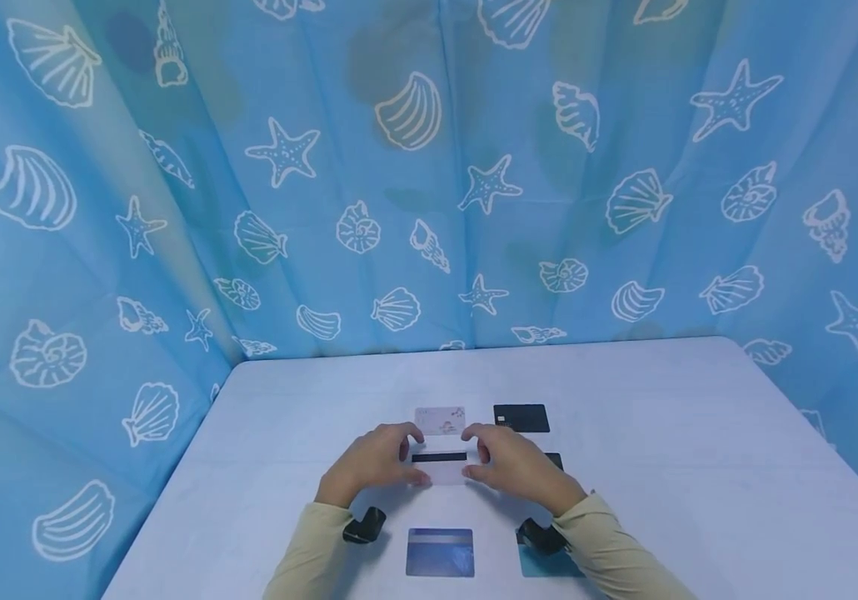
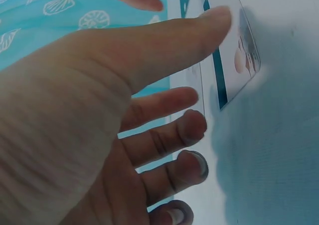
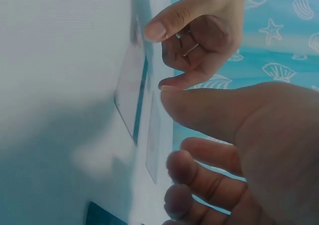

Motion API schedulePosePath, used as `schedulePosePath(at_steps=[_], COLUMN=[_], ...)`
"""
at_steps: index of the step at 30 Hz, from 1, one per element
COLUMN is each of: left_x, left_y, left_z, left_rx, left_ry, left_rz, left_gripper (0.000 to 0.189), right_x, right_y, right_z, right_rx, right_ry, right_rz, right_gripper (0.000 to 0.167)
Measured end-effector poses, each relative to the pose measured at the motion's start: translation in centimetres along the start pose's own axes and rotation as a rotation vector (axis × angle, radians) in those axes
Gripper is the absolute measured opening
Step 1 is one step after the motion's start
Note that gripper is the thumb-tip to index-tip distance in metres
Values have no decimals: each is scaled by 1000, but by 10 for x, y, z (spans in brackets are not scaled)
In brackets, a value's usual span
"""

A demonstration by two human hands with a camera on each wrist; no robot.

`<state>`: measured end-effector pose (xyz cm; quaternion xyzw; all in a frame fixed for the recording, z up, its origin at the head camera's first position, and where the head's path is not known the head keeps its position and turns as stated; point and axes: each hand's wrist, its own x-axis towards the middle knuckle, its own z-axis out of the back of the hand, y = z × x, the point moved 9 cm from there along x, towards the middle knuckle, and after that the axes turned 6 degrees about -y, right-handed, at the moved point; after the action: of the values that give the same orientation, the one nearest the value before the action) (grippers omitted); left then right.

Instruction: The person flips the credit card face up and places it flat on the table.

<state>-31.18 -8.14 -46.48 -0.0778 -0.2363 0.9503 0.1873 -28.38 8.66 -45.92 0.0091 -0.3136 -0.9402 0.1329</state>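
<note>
My left hand [image 1: 376,457] arches in, thumb nearest me, fingers bent and released; the black-striped card [image 1: 447,472] lies flat on the bench [image 1: 286,417] between my 2 hands; my right hand [image 1: 517,467] mirrors it, fingers equally empty.

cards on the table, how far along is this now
Looks done: the pale card, black card, blue card, teal card and half-hidden dark card lie on the table in two columns. In hand: the striped card, between left hand and right hand; contact is unclear. Remaining: probably only straightening it and drawing the hands away, since it already lines up between the pale and blue cards.
</note>
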Motion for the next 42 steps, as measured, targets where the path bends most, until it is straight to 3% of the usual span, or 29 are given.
schedulePosePath(at_steps=[17,42], left_x=[-3,-4], left_y=[8,4], left_z=[-3,-4], left_rx=[42,4], left_ry=[59,58], left_rz=[28,20], left_gripper=[55,44], right_x=[1,5], right_y=[-5,-10], right_z=[-13,-20], right_rx=[-55,-21], right_ry=[44,74], right_rz=[-17,-62], right_gripper=[52,46])
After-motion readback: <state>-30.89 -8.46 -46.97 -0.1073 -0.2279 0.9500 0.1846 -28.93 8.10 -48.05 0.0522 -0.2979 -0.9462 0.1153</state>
